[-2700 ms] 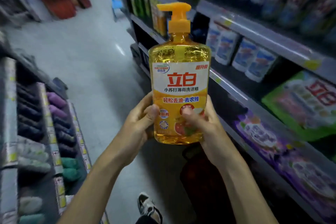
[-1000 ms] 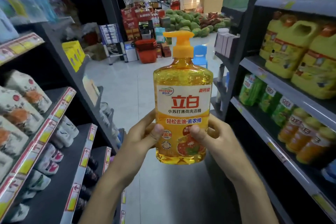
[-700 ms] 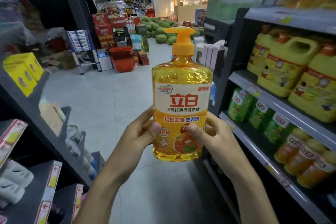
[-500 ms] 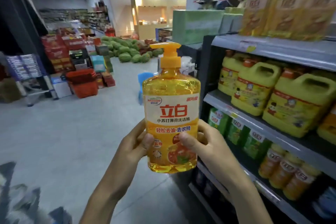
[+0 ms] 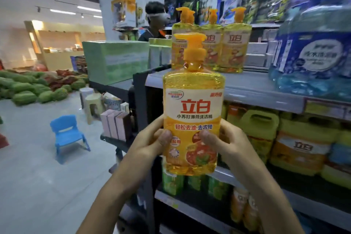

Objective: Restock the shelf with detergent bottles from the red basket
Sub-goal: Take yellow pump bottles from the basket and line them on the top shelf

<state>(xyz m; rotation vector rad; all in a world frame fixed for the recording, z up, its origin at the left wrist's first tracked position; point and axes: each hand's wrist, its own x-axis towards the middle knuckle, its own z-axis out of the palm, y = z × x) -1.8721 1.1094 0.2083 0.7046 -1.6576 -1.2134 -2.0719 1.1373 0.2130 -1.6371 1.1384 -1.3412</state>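
- Far left, a heap of green melons (image 5: 28, 93) lies on the floor (image 5: 38, 186), well apart from everything else.
- A little blue chair (image 5: 67, 135) stands on the floor nearer in, with a couple of pale stools (image 5: 91, 100) behind it.
- Next up, a big green box (image 5: 115, 61) sits on top of a dark rack (image 5: 114, 84), and some pink boxes (image 5: 115, 125) stand on the level below.
- A person (image 5: 154, 17) shows farther back, past the green box.
- The left hand (image 5: 148, 146) grips the lower left side of the detergent bottle (image 5: 191, 104). The thumb presses on the front label and the fingers (image 5: 156, 124) curl round the edge.
- The bottle itself is up in the air, upright, label facing the camera, orange pump on top. It's in front of the left end of the shelving, not resting on any shelf.
- Behind its pump, matching bottles (image 5: 234, 49) stand in a row on the top shelf (image 5: 254, 89). It's too blurry to count them properly.
- Under the held bottle there are green pouches (image 5: 172, 184) on a low shelf, with small orange bottles (image 5: 240, 205) just beside them.
- The right hand (image 5: 230, 144) mirrors the left. It holds the lower right side, thumb on the label, fingers wrapped round the back.
- Right of the hands, yellow handled jugs (image 5: 260, 127) stand on the middle shelf.
- Far right on the top shelf are blue wrapped packs (image 5: 313, 53), pretty blurred.
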